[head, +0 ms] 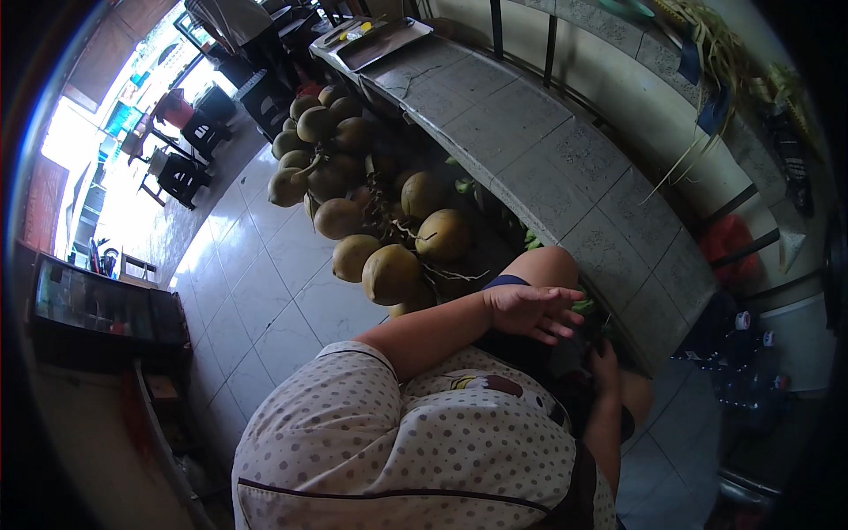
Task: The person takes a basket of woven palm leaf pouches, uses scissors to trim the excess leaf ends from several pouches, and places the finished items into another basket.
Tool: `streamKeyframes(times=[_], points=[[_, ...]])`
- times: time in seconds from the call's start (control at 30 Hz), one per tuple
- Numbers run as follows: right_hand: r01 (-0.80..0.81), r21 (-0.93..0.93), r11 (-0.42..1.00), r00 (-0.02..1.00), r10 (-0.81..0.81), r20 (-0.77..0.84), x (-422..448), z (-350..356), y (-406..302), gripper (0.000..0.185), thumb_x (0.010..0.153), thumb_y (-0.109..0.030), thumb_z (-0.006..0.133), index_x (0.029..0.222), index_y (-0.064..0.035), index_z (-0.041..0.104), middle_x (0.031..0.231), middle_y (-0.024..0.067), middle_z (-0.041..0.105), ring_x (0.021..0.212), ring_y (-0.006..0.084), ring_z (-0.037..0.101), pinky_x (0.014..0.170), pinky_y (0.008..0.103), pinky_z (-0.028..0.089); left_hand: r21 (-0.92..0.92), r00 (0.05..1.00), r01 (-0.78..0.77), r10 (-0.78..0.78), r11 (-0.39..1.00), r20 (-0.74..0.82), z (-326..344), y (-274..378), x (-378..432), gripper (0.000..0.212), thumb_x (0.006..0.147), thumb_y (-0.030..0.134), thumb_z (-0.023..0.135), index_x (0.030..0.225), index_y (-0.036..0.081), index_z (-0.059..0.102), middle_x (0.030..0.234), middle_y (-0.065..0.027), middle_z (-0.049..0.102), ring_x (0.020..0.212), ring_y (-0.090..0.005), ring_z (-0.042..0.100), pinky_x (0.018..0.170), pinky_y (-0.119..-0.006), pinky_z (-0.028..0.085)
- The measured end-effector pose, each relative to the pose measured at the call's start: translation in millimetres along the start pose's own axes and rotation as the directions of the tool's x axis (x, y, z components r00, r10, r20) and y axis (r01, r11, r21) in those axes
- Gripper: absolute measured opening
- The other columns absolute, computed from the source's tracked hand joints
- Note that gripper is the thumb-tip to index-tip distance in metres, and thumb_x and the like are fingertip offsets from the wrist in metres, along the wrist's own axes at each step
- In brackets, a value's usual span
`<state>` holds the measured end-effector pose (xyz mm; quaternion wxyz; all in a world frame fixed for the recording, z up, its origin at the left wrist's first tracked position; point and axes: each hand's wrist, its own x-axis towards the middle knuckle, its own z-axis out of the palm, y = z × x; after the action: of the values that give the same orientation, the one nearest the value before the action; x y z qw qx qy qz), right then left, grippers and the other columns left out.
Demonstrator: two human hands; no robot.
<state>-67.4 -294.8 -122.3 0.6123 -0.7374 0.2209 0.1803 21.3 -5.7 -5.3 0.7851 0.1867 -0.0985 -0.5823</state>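
Note:
My left hand (535,313) is held out over my lap, fingers spread, with nothing in it. Below it, nearer the lower edge of the bench, my right hand (603,364) reaches down between my knees. Its fingertips are lost in shadow, so I cannot tell whether it holds anything. Green leafy bits (584,303) show just beyond my hands, by the foot of the tiled bench. Left of my bent knee (546,264) lies a heap of yellow-green coconuts (392,275), some still joined by a brown stalk (397,228).
A tiled bench (530,152) runs along my far side, bearing a metal tray (384,45). Dried palm strips (712,73) hang from a ledge. Plastic bottles (742,358) stand at right. Black stools (180,177) and a person (242,30) are farther off. A glass-fronted cabinet (99,311) stands left.

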Motion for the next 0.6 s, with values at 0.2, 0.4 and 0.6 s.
streamKeyframes(times=[0.2,0.4,0.6], points=[[0.008,0.001,1.0,1.0,-0.008,0.014,4.0,0.2,1.3,0.042,0.088,-0.02,0.057,0.125,-0.0033,0.047,0.09,0.0063,0.059,0.071,0.0152,0.055,0.064,0.031,0.049,-0.004,1.0,-0.013,0.013,1.0,0.0,0.4,0.6,-1.2,0.059,0.09,0.043,0.056,0.139,0.022,0.032,0.136,-0.0077,0.043,0.121,-0.0234,0.048,0.1,-0.042,0.039],[0.012,0.004,1.0,1.0,-0.012,0.006,12.9,-6.0,21.8,0.043,0.088,-0.02,0.057,0.127,-0.0031,0.046,0.099,0.0072,0.059,0.082,0.017,0.056,0.072,0.0324,0.05,0.005,1.0,-0.003,0.003,1.0,0.003,0.7,0.3,1.7,0.059,0.09,0.043,0.056,0.139,0.022,0.032,0.136,-0.0079,0.043,0.12,-0.0235,0.049,0.1,-0.042,0.039],[0.026,-0.068,0.997,1.0,-0.026,0.008,9.4,-6.4,15.9,0.046,0.089,-0.022,0.056,0.13,-0.0034,0.045,0.106,0.0103,0.059,0.089,0.0195,0.057,0.075,0.0338,0.05,0.0,1.0,-0.004,0.004,1.0,0.011,1.8,-0.2,0.1,0.059,0.09,0.043,0.056,0.139,0.023,0.033,0.137,-0.008,0.043,0.121,-0.0234,0.048,0.1,-0.042,0.039]])
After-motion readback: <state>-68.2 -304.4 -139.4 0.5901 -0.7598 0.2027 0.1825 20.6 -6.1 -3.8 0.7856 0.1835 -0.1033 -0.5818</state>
